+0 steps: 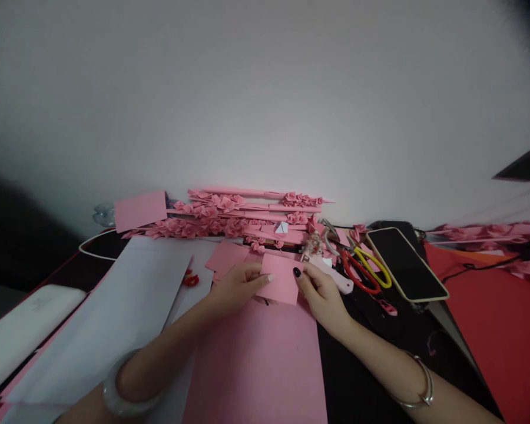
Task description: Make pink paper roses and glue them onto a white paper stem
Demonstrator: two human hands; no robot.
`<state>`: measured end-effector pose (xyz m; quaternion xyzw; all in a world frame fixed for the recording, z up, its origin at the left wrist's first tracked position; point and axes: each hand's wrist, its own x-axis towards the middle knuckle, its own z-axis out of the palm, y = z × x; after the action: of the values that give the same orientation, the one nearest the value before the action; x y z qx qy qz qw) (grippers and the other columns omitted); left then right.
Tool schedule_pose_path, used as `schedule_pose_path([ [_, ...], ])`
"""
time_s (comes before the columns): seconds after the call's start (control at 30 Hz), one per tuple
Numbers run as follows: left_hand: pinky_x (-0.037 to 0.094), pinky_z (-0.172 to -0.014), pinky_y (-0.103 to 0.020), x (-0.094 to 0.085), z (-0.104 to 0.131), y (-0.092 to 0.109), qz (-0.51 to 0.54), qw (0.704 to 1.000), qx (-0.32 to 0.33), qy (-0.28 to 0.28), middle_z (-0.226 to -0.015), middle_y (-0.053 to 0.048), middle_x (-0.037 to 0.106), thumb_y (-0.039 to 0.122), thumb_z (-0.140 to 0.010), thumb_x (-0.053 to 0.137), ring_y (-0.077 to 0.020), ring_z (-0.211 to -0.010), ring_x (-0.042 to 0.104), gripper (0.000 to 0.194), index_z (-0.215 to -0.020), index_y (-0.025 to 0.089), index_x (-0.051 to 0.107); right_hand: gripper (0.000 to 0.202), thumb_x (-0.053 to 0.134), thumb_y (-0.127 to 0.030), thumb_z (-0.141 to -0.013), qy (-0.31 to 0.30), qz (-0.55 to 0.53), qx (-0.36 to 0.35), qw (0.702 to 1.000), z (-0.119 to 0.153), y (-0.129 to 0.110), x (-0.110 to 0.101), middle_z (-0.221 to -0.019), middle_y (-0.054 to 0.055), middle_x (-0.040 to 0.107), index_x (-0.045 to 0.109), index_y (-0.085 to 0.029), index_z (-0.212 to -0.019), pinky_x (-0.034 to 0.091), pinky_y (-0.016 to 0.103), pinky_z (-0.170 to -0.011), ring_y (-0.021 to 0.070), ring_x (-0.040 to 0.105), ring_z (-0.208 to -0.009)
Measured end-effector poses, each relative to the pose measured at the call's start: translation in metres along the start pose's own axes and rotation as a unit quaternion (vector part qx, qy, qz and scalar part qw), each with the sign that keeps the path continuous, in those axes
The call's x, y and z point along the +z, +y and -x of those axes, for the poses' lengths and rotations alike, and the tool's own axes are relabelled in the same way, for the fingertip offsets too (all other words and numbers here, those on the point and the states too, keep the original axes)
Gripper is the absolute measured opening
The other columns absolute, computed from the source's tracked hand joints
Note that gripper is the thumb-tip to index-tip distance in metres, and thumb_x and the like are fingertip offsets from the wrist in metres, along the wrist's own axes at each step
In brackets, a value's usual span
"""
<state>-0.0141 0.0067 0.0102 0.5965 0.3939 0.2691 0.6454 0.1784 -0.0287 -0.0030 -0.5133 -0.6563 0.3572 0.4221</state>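
Between my two hands is a small square of pink paper, raised over a large pink sheet. My left hand pinches its left edge, thumb on top. On the right edge, my right hand grips the paper between a dark-nailed thumb and curled fingers. Another pink paper piece lies just behind my left hand. A pale pink utility knife rests past my right hand, close to pliers with red and yellow handles.
Folded pink paper flowers on stems are heaped along the wall. White sheets and a white box-like object lie left. A phone and red paper lie right. A white cable curves at the back left.
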Motion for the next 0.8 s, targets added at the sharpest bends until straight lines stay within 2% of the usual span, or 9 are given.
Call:
schedule_pose_path([
  [0.2, 0.051, -0.057, -0.025, -0.002, 0.001, 0.001, -0.051, 0.998, 0.017, 0.013, -0.062, 0.002, 0.050, 0.035, -0.080, 0.057, -0.0120, -0.059, 0.054, 0.025, -0.065, 0.015, 0.057, 0.025, 0.040, -0.032, -0.094, 0.035, 0.023, -0.036, 0.998, 0.004, -0.004, 0.000, -0.071, 0.001, 0.054, 0.059, -0.019, -0.101, 0.036, 0.026, -0.058, 0.0154, 0.047, -0.062],
  [0.33, 0.044, -0.051, -0.022, -0.004, 0.000, 0.000, -0.101, 0.994, 0.031, 0.020, -0.059, 0.002, 0.049, 0.033, -0.081, 0.055, -0.0106, -0.055, 0.049, 0.025, -0.064, 0.014, 0.058, 0.025, 0.042, -0.030, -0.092, 0.048, 0.038, -0.035, 0.998, 0.004, -0.004, -0.001, -0.065, 0.000, 0.050, 0.059, -0.020, -0.107, 0.035, 0.027, -0.055, 0.0152, 0.044, -0.056],
  [0.47, 0.049, -0.055, -0.024, -0.003, 0.002, 0.007, -0.062, 0.998, 0.006, 0.007, -0.064, 0.000, 0.054, 0.033, -0.078, 0.059, -0.0129, -0.060, 0.054, 0.022, -0.066, 0.014, 0.059, 0.026, 0.042, -0.026, -0.092, 0.044, 0.045, -0.033, 0.997, 0.003, -0.006, -0.001, -0.059, -0.004, 0.040, 0.057, -0.018, -0.111, 0.030, 0.026, -0.053, 0.0131, 0.037, -0.052],
  [0.57, 0.052, -0.058, -0.027, -0.002, 0.004, 0.013, -0.022, 0.999, 0.001, 0.026, -0.062, 0.001, 0.054, 0.034, -0.075, 0.063, -0.0137, -0.059, 0.055, 0.022, -0.066, 0.015, 0.059, 0.026, 0.042, -0.026, -0.092, 0.041, 0.035, -0.033, 0.998, 0.003, -0.005, -0.001, -0.058, -0.006, 0.035, 0.056, -0.017, -0.112, 0.029, 0.025, -0.053, 0.0119, 0.035, -0.052],
  [0.7, 0.055, -0.061, -0.028, -0.001, 0.004, 0.011, 0.034, 0.999, 0.004, 0.036, -0.068, 0.000, 0.060, 0.039, -0.075, 0.065, -0.0142, -0.062, 0.058, 0.023, -0.077, 0.016, 0.064, 0.028, 0.046, -0.029, -0.092, 0.054, 0.003, -0.043, 0.998, 0.003, -0.001, 0.000, -0.060, -0.006, 0.035, 0.051, -0.018, -0.117, 0.030, 0.024, -0.054, 0.0115, 0.036, -0.053],
  [0.8, 0.055, -0.062, -0.028, 0.000, 0.001, 0.005, 0.071, 0.997, 0.001, 0.028, -0.072, -0.002, 0.064, 0.043, -0.075, 0.066, -0.0146, -0.063, 0.061, 0.030, -0.084, 0.015, 0.066, 0.027, 0.048, -0.030, -0.092, 0.045, -0.004, -0.053, 0.998, 0.003, -0.001, 0.000, -0.063, -0.004, 0.042, 0.052, -0.019, -0.116, 0.035, 0.024, -0.054, 0.0125, 0.041, -0.056],
])
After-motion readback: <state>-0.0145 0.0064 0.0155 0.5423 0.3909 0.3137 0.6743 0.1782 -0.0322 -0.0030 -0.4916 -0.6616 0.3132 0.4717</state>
